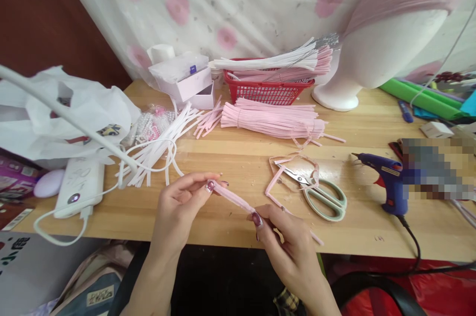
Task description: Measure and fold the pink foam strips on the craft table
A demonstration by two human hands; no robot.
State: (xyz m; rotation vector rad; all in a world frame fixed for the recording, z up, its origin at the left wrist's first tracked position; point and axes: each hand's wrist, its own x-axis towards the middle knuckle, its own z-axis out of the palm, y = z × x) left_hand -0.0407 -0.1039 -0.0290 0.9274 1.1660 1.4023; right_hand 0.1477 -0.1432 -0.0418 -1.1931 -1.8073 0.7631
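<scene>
A pale pink pipe cleaner point(235, 198) is stretched between my two hands above the table's front edge. It looks doubled along its length. My left hand point(186, 204) pinches its left end between thumb and fingertips. At the other end, my right hand point(284, 234) grips it with thumb and forefinger, the other fingers curled under. A bent pink pipe cleaner point(273, 182) lies just beyond my right hand. Beside it rest scissors point(325, 199) with pale green handles, blades pointing up and left. Whatever sits inside my curled right fingers is hidden.
Behind lie a pink pipe cleaner bundle point(269, 118) and a red basket point(267, 93) of more. White strips point(159, 152) and a power bank point(80, 187) are at left. To the right are a blue glue gun point(386, 172) and a white mannequin head point(386, 53).
</scene>
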